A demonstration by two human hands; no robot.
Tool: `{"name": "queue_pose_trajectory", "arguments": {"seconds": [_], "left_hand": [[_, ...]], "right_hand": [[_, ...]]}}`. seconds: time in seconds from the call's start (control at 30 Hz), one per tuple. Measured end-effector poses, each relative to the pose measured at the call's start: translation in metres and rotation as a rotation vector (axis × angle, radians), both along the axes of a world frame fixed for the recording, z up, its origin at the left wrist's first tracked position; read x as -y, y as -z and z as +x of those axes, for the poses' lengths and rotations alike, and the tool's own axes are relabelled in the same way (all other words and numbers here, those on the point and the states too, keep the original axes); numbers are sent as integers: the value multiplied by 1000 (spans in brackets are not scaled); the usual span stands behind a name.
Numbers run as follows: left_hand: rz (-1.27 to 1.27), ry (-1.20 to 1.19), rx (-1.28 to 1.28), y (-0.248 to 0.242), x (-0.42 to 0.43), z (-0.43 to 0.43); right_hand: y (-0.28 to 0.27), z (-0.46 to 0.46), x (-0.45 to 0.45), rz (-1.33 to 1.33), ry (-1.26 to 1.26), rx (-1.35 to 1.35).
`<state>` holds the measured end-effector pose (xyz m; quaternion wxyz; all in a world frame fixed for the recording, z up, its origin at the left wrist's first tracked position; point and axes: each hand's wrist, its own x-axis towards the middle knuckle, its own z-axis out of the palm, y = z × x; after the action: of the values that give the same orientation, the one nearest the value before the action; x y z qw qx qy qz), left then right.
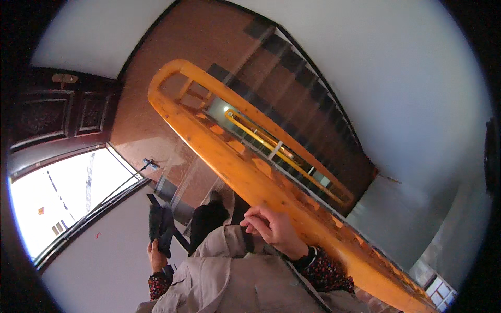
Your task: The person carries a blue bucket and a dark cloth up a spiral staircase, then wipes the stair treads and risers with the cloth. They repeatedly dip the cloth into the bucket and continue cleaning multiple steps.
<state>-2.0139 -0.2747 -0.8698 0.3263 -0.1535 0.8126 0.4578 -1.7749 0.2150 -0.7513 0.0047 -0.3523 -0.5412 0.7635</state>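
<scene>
My left hand (156,256) grips a dark, flat object (160,227), possibly a folded cloth or brush; its exact kind is unclear. It is held upright at the lower left, in front of the pale wall. Curled and with nothing visible in it, my right hand (272,231) lies close beside the orange wooden handrail (235,168). Whether the hand touches the rail cannot be told. Brown stair treads (188,184) show between the window side and the rail, and a dark shoe or trouser leg (209,219) is below me.
A bright window (78,191) lies at the left, below a dark panelled door (43,113). A long-handled floor tool (150,163) leans by the window on the landing. Another flight of stairs (289,90) runs beyond the rail, around an open stairwell (274,146).
</scene>
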Motion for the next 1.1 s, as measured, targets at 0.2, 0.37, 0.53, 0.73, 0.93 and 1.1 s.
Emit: {"name": "queue_pose_trajectory", "arguments": {"seconds": [0.2,0.37,0.53,0.73,0.93,1.1], "left_hand": [[98,179,100,32,-15,-38],[197,113,114,48,-4,-51],[59,82,147,41,6,-52],[-336,756,-203,42,4,-65],[84,-35,176,18,-69,-71],[180,218,-83,3,-98,-67]], "right_hand": [[1,2,-9,2,98,16],[-22,15,-28,144,194,129],[-46,51,-63,340,283,293],[-41,84,-107,395,227,413],[-17,93,-129,619,115,449],[9,95,-136,788,54,390]]}}
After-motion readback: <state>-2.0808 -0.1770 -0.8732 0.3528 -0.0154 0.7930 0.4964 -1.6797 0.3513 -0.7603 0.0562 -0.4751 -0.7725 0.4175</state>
